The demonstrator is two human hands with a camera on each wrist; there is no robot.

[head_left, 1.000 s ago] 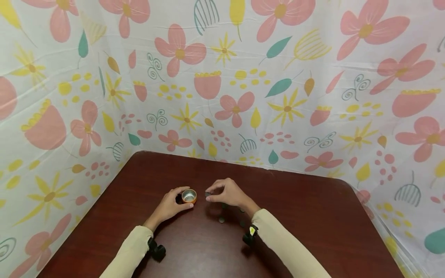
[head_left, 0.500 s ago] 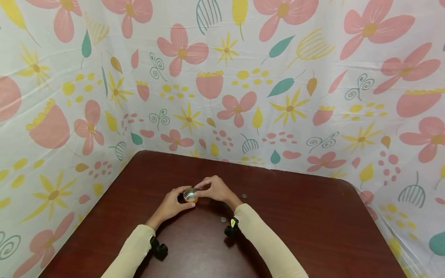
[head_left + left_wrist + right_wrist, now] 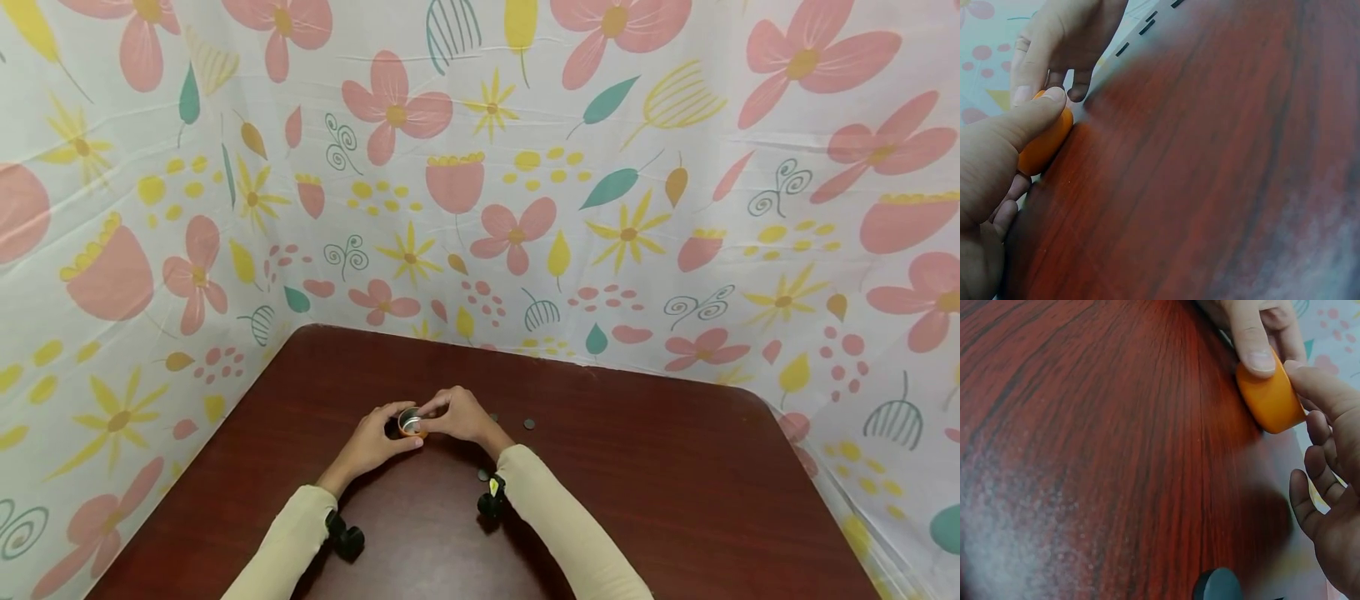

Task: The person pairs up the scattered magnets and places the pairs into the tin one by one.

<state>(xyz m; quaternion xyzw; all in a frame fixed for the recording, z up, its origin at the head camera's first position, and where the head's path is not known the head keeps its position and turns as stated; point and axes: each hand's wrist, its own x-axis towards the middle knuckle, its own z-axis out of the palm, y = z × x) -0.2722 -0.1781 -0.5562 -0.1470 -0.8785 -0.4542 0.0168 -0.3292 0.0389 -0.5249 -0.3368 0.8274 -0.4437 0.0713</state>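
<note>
A small round orange tin point(image 3: 409, 432) with a silvery inside stands on the table. Around its left side curl the fingers and thumb of my left hand point(image 3: 378, 437), holding it; the left wrist view shows that thumb on the orange wall point(image 3: 1044, 150). From the right, my right hand point(image 3: 459, 417) reaches over the tin's rim, its thumb and fingertips at the opening. Those tips are partly hidden, and whether a disc is between them cannot be seen. Small dark flat discs lie to the right: one disc point(image 3: 529, 423) behind the wrist, another disc point(image 3: 483, 474) near the cuff.
The dark reddish-brown wooden table point(image 3: 675, 483) has rounded far corners. A white flowered cloth point(image 3: 480, 250) hangs along its back and sides. A dark disc point(image 3: 1221, 585) shows at the bottom of the right wrist view. Each wrist carries a black camera point(image 3: 347, 540).
My right hand has moved left from beside the tin to its opening; a dark disc pinched in it one second ago is out of sight. The left hand keeps holding the tin.
</note>
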